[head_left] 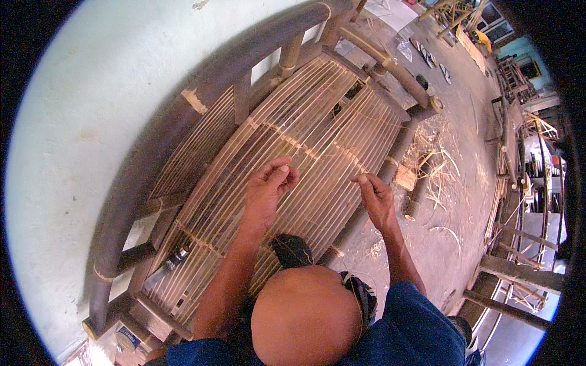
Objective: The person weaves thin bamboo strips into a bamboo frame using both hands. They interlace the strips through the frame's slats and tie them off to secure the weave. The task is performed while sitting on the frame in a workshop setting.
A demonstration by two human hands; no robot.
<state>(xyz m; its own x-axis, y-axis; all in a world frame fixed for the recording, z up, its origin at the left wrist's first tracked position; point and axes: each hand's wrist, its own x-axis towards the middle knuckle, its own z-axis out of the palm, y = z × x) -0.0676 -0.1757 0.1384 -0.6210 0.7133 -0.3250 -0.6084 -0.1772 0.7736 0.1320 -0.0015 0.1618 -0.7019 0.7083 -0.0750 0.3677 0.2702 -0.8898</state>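
A long bamboo bench (323, 183) stretches below both of my hands, its seat made of many narrow, pale slats. Over the middle of the seat is my left hand (270, 182), its fingers curled in and the thumb against the index finger. My right hand (373, 194) pinches thumb to forefinger above the seat's right edge. Whatever either pinch holds is too fine to make out. Pale binding (293, 141) crosses the slats in a row just beyond my hands. A black object (292, 250) rests at the near part of the seat; its kind is unclear.
The bench's thick, dark backrest rail (183, 104) runs along a pale wall (79, 134) at the left. Shavings and thin strips (433, 165) litter the concrete floor on the right. Sandals (422, 53) lie at the far end. Bamboo frames (519, 268) stand along the right side.
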